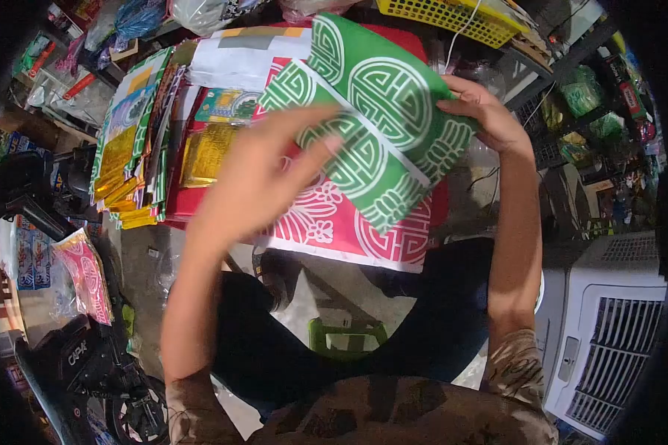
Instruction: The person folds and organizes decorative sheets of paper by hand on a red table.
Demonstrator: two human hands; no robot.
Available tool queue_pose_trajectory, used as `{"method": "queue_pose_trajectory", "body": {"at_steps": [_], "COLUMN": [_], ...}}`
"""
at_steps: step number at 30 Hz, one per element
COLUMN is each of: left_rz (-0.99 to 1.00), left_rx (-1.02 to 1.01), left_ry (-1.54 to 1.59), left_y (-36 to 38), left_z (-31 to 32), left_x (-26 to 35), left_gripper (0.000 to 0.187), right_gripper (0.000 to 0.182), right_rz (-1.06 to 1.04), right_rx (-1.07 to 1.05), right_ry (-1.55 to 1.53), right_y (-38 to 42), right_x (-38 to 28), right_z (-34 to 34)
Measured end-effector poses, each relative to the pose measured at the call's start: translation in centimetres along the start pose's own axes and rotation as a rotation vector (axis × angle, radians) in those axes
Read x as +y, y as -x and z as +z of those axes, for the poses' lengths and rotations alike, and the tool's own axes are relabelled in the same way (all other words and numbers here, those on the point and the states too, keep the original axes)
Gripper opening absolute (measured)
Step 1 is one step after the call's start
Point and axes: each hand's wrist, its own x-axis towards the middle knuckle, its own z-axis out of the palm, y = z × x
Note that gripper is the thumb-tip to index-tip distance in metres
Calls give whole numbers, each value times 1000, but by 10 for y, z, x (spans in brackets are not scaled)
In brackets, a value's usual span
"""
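My right hand [490, 115] pinches the right edge of a green paper sheet [393, 81] printed with white round emblems. The sheet is folded or doubled, with a white band running across it, and is tilted above the table. My left hand [263, 174] is blurred by motion over the sheet's left part, thumb and forefinger apart; no object shows between them. Beneath the green sheet lies a pink-red sheet [312, 215] with white patterns, overhanging the near table edge. Left of my left hand are gold-foil papers [200, 156] and a small printed paper [226, 105].
A stack of folded papers [133, 141] stands on the red table [182, 206] at left, beside white sheets [249, 63]. A yellow basket [453, 21] is behind. A white slatted appliance [608, 326] stands right, a black bike-like frame [82, 363] left, and a green stool [346, 337] below.
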Motion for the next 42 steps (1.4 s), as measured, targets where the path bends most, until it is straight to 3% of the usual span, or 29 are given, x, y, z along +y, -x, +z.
{"method": "queue_pose_trajectory", "body": {"at_steps": [2,5,6,9,10,13,17,21,22,24,26,27,30,33,36,42], "left_rz": [-27,-131,-136,-383,-400,-371,-495,-351,-362,-195,-41,17,114,109,110,-1], "left_rx": [-3,180,182,-152,-198,-176,-84,-102,-138,68,167,165,111,41,19,11], "left_ry": [91,127,305,393,484,536,661,661,523,239,-182,-244,-328,-294,-389,-522], "left_y": [-13,-46,-58,-78,-78,-73,-49,-45,-47,-41,-38,-37,-34,-20,-5,-2], "left_z": [-13,4,8,-1,5,11,13,17,16,29,28,31,46,89,123,118], "left_x": [-12,-74,-80,-87,-95,-112,-108,-121,-126,-128,-93,-80,-44,-17,-38,-61], "left_gripper": [55,73,77,62,46,36,31,29,33,37,44,44,44,48,57,76], "right_gripper": [54,50,49,49,48,39,31,33,36,41,45,47,50,53,57,61], "right_rz": [-13,-2,-29,-68,-59,-5,116,65,21,-67,-155,-202,-502,-567,-564,-535], "right_rx": [-18,-62,-53,59,91,136,215,264,315,417,568,642,606,326,250,254], "right_ry": [-110,-53,-12,139,137,1,-80,-196,-107,75,488,695,1135,1098,1159,1240], "right_y": [5,14,13,-4,-9,-14,-11,-18,-21,-24,-26,-25,-14,-17,-20,-23], "right_x": [6,4,3,10,12,31,42,48,54,66,59,54,24,26,60,67], "right_z": [-9,-18,-17,1,2,-5,-12,-6,-7,-10,7,20,73,116,125,124]}}
